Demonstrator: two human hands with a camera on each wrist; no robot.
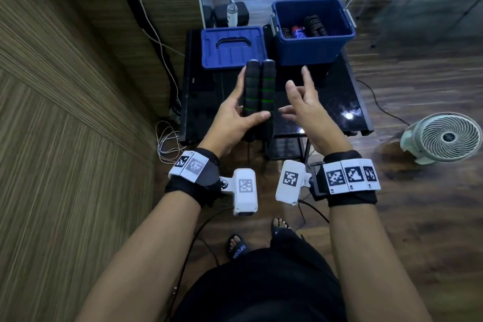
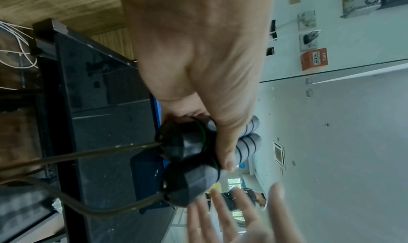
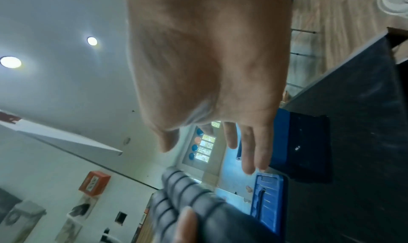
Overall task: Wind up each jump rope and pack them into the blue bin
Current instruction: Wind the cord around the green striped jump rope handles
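My left hand (image 1: 236, 112) grips two black foam jump rope handles (image 1: 258, 86) with green rings, held side by side above the black table (image 1: 337, 102). In the left wrist view the thumb lies across both handles (image 2: 192, 166), and two dark cords (image 2: 88, 154) trail from their ends. My right hand (image 1: 300, 102) hovers just right of the handles with fingers spread, holding nothing. The blue bin (image 1: 311, 31) stands at the table's far right with several wound ropes (image 1: 305, 27) inside. The right wrist view shows the handles (image 3: 183, 194) below my spread fingers (image 3: 249, 150).
The blue lid (image 1: 232, 47) lies flat left of the bin. A white bottle (image 1: 232, 12) and a black case stand behind it. A white fan (image 1: 444, 136) sits on the wooden floor at right. White cables (image 1: 167, 144) hang by the wall at left.
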